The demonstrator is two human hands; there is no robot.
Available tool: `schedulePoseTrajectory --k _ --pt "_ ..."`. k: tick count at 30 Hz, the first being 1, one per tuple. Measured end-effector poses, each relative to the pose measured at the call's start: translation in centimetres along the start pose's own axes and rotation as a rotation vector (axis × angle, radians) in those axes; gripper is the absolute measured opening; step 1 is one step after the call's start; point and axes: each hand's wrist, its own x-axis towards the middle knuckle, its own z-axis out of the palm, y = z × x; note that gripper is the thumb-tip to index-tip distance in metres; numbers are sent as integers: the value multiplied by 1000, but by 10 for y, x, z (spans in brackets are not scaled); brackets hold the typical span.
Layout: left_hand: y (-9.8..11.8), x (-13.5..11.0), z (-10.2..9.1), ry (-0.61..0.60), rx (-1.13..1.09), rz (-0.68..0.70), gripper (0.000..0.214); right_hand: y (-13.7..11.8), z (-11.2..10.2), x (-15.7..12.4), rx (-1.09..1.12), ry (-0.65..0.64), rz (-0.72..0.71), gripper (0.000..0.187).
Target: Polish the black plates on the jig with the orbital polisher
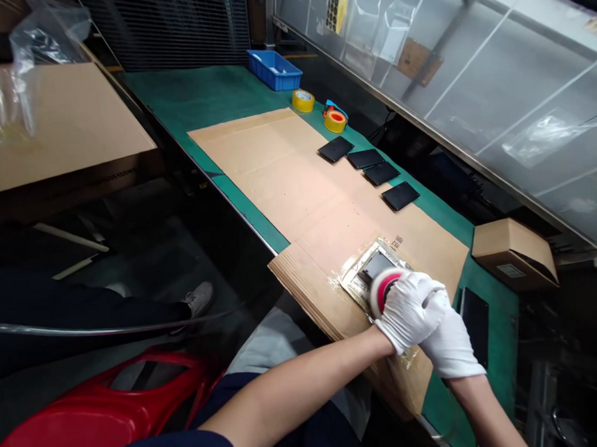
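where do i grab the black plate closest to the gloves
Probably best to take the black plate by its edge over the green mat, coming from above on the side away from the cardboard. It's thin and flat with no handle, and it lies across the cardboard's edge, so that mat-side edge likely lifts most easily.

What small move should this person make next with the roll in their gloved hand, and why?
Probably press the tape roll in the left hand along the edge of the clear film around the black plate, because the roll sits right at that edge and the film lies over the cardboard sheet.
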Motion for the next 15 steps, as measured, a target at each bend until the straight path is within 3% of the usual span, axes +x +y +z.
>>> schedulePoseTrajectory --k 4,15 --pt "2 0 10 -20 0 -13 14 12 5 -7 4 -13 36 31" --pt "-1 5 1 39 -8 -2 14 0 2 3 40 -2 -15 36"
